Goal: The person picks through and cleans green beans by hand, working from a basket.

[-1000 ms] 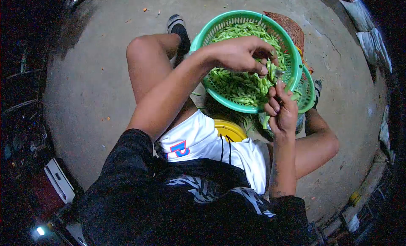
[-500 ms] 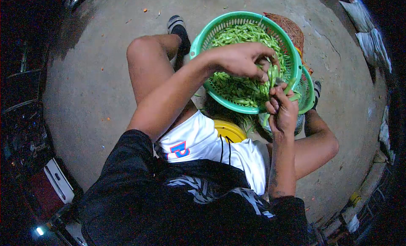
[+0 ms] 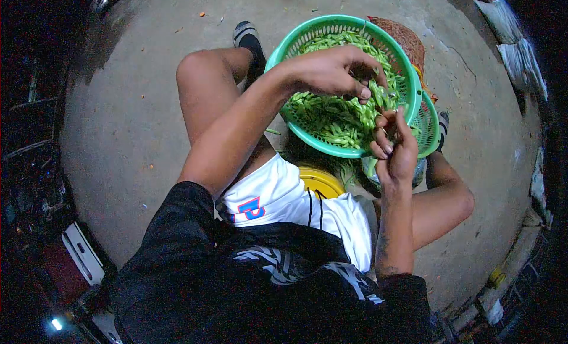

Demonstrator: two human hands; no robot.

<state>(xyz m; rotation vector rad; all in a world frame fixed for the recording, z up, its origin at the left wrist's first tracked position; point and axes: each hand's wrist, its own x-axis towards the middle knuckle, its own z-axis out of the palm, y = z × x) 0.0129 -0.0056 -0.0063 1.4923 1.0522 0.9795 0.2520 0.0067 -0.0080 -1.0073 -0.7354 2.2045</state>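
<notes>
A large green plastic basket [image 3: 331,147] holds many cut green bean pieces [image 3: 337,122]. Over the basket's right half, my left hand [image 3: 340,75] is palm-down, its thumb and curved fingers apart. Bean pieces [image 3: 384,97] lie just below its fingertips, some blurred. My right hand [image 3: 397,144] is at the basket's near right rim, fingers curled toward the palm and thumb side raised. Whatever it grips is mostly hidden; a small pale glint shows by its fingertips.
A second green basket [image 3: 435,128] sits partly under the large one. Behind stands a reddish-brown mesh sack [image 3: 402,39]. A yellow round container [image 3: 322,183] is between my legs. Pale sacks [image 3: 523,66] line the right edge of the concrete floor [image 3: 130,137].
Bean pieces bunched between my hands have dropped toward the basket. My left hand has shifted slightly up and left, its fingers parting. The dark bit at my right fingertips no longer shows.
</notes>
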